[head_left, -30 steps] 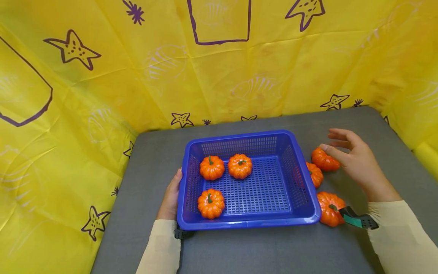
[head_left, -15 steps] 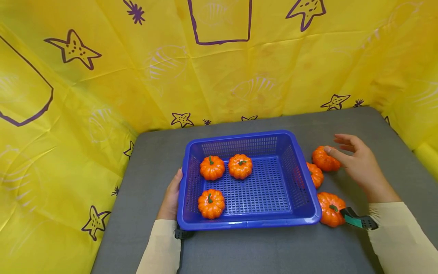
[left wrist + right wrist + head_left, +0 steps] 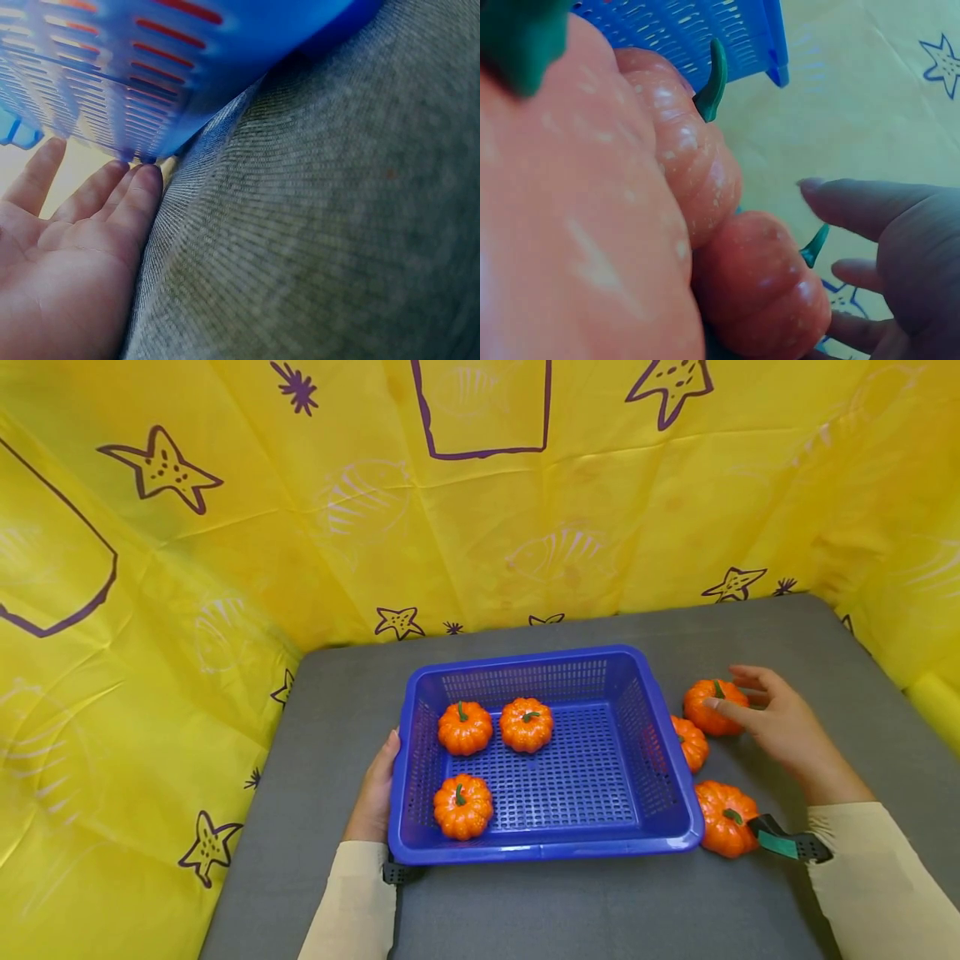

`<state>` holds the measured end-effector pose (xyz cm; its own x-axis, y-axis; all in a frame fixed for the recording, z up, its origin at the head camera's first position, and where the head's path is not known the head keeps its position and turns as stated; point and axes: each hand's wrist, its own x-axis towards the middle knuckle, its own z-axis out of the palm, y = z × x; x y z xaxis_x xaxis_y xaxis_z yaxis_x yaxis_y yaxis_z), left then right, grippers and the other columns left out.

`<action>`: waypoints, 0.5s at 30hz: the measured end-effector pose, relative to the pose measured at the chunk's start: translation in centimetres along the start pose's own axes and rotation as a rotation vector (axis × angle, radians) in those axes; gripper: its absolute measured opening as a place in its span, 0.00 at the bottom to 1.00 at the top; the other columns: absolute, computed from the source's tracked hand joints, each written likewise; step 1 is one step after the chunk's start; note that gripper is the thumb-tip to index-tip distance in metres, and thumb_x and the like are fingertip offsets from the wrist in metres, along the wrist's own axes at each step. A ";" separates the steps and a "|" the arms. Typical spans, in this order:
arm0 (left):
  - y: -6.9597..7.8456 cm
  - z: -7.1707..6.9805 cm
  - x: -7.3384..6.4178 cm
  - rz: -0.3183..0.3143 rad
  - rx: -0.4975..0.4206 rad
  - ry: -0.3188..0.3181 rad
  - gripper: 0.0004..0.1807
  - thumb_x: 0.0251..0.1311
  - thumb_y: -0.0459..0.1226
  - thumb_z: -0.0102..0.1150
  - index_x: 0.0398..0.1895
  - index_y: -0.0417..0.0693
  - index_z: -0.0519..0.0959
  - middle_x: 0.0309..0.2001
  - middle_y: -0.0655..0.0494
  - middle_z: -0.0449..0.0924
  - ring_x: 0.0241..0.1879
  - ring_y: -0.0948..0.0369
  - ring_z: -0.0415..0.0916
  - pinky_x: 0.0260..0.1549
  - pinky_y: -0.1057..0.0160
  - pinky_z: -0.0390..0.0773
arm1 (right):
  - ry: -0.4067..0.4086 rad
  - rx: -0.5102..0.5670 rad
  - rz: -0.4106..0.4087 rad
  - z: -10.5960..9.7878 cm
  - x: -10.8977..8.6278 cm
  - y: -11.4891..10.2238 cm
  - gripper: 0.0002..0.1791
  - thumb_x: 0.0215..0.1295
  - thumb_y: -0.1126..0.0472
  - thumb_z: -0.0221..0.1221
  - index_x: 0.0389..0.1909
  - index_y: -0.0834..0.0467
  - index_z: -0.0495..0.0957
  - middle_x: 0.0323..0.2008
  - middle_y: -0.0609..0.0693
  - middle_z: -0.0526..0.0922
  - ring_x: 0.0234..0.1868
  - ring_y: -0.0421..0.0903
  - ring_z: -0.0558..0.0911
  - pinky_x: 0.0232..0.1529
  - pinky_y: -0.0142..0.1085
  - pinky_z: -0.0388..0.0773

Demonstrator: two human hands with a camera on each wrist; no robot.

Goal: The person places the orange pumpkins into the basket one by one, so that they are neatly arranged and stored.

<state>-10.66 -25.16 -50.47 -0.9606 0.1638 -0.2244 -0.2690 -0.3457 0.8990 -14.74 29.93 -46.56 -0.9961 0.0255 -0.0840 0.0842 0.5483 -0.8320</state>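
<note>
A blue plastic basket [image 3: 550, 850] rests on the grey table, with three small orange pumpkins inside, one of them a front-left pumpkin [image 3: 462, 807]. My left hand [image 3: 372, 795] lies along the basket's left outer side; in the left wrist view its fingertips [image 3: 142, 178] touch the slotted wall. My right hand [image 3: 787, 727] is at the far pumpkin [image 3: 708, 708] on the right, thumb over its near side in the head view. In the right wrist view the thumb [image 3: 855, 204] is apart from that pumpkin, and lower fingers reach beside it; contact is unclear.
A middle pumpkin [image 3: 690, 743] and a near pumpkin [image 3: 725, 818] stand against or close to the basket's right side, partly hidden by its rim. Yellow cloth [image 3: 465, 552] printed with starfish and fish walls the back and sides of the grey table [image 3: 540, 910].
My right hand has come slightly down and nearer around the far pumpkin, whose green stem now shows. The left hand and the basket stay where they were.
</note>
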 end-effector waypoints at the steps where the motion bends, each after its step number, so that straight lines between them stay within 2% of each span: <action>1: 0.0 0.0 0.0 -0.001 0.000 -0.002 0.38 0.81 0.65 0.48 0.82 0.54 0.65 0.65 0.49 0.80 0.58 0.52 0.82 0.57 0.51 0.83 | -0.008 0.001 -0.007 0.0 0.0 0.1 0.45 0.79 0.48 0.66 0.82 0.69 0.58 0.73 0.78 0.65 0.70 0.78 0.65 0.58 0.53 0.72; 4: 0.0 0.0 0.0 -0.002 -0.004 -0.001 0.38 0.80 0.65 0.48 0.82 0.54 0.65 0.65 0.49 0.80 0.58 0.52 0.82 0.57 0.51 0.83 | -0.016 -0.004 -0.034 0.2 0.1 0.3 0.45 0.76 0.52 0.69 0.81 0.70 0.59 0.72 0.78 0.66 0.69 0.77 0.68 0.49 0.37 0.68; 6: -0.1 -0.1 0.1 -0.002 -0.006 0.002 0.38 0.80 0.65 0.49 0.82 0.55 0.65 0.66 0.49 0.81 0.58 0.52 0.82 0.57 0.51 0.83 | -0.016 -0.012 -0.051 0.3 0.1 0.4 0.44 0.75 0.53 0.70 0.80 0.70 0.60 0.71 0.78 0.68 0.67 0.76 0.69 0.47 0.31 0.67; 11: -0.1 -0.1 0.1 -0.001 -0.010 -0.003 0.39 0.80 0.66 0.49 0.82 0.54 0.65 0.65 0.49 0.81 0.57 0.53 0.82 0.57 0.52 0.83 | -0.037 -0.037 -0.086 0.4 0.2 0.8 0.44 0.72 0.59 0.72 0.78 0.74 0.60 0.68 0.78 0.69 0.62 0.74 0.73 0.45 0.23 0.67; 15: -0.1 -0.1 0.1 0.002 -0.010 -0.014 0.39 0.80 0.65 0.48 0.82 0.53 0.64 0.65 0.49 0.80 0.57 0.53 0.82 0.57 0.52 0.83 | -0.057 -0.049 -0.089 0.4 0.3 1.0 0.46 0.70 0.60 0.74 0.78 0.75 0.59 0.70 0.78 0.68 0.63 0.73 0.72 0.47 0.21 0.64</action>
<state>-10.74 -25.20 -50.60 -0.9601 0.1762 -0.2172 -0.2678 -0.3549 0.8957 -14.92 30.11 -47.62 -0.9965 -0.0720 -0.0426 -0.0077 0.5863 -0.8100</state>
